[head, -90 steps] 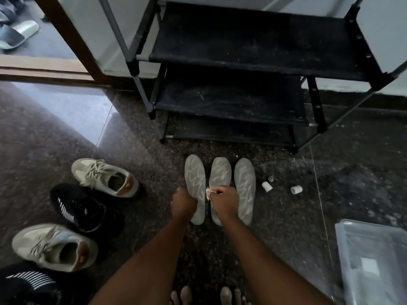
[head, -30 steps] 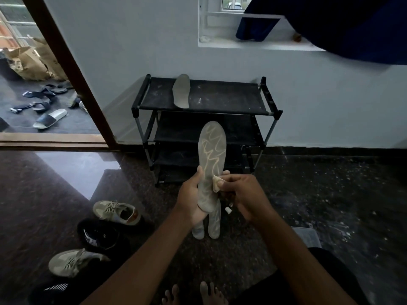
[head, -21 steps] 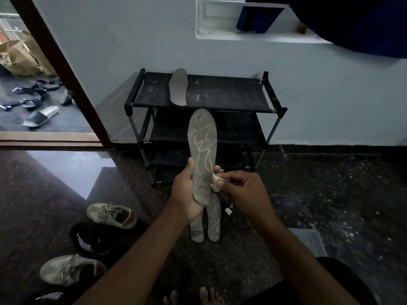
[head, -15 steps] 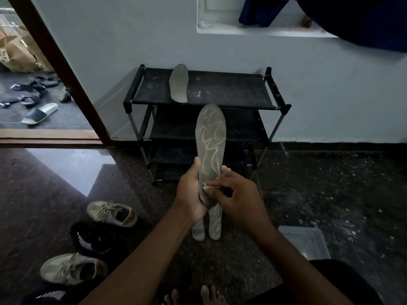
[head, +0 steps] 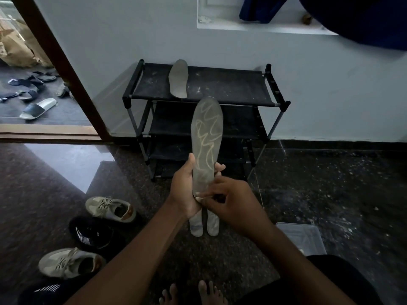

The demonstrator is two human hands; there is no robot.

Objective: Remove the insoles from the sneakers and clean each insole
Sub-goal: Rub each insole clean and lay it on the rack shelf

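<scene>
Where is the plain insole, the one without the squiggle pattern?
Head view: the plain insole lies on the top shelf of the black shoe rack, left of its middle, just above the patterned insole held by the left hand.

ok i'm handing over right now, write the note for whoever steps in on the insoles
Left hand grips the patterned insole upright by its heel end. Right hand pinches a small pale wipe against that heel.
A plain insole lies on top of the rack. Two floor insoles lie side by side below the hands. Beige sneakers and black sneakers sit to the left.
Done: four insoles are out.
Left: finish wiping the held one. The floor pair probably needs cleaning too, but I cannot tell.
</scene>
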